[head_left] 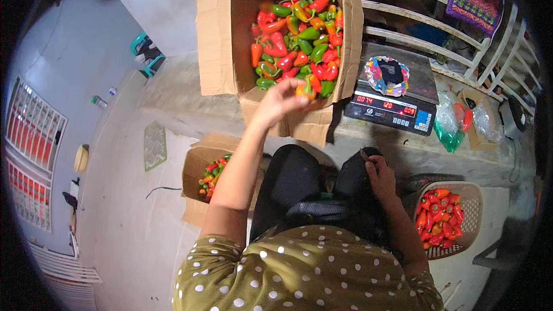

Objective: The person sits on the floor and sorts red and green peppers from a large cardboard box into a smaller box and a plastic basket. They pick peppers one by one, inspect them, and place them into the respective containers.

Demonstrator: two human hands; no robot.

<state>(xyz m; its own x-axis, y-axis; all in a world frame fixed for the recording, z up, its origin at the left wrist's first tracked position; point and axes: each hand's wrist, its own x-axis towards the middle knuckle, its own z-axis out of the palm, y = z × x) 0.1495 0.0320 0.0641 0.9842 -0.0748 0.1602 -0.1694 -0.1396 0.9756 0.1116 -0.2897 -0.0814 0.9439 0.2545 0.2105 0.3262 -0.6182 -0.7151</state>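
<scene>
The left hand [280, 102] closes its fingers around an orange-yellow pepper [304, 89] at the near rim of the large open cardboard box [216, 40] heaped with red, green and orange peppers [299, 40]. The right hand [380, 177] rests on the lap, pinching a small dark knife [365, 156]. Just right of it sits a beige plastic basket [469, 195] of red peppers; beyond, a digital scale [391, 109].

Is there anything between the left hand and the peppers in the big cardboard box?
No. The left hand already grips an orange pepper at the near edge of the open cardboard box; nothing visible blocks it.
</scene>
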